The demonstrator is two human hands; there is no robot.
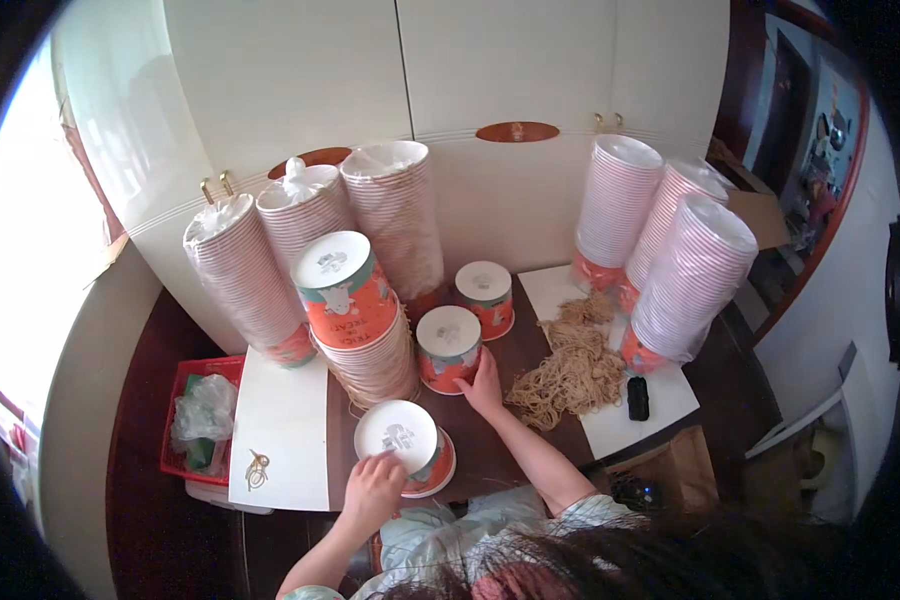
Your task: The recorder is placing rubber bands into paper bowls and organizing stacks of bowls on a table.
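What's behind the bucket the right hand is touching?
Behind that bucket, by the right hand, stands another orange bucket, upside down, white bottom up. The nearer bucket hides part of its side, and its inside is covered too.

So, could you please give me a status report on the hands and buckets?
Left hand on the near bucket; right hand at the middle bucket; twine heap to the right, seemingly clear.

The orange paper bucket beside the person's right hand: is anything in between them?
Nothing visible: the right hand touches the lower right side of the orange paper bucket. Another paper bucket stands behind it, not between them.
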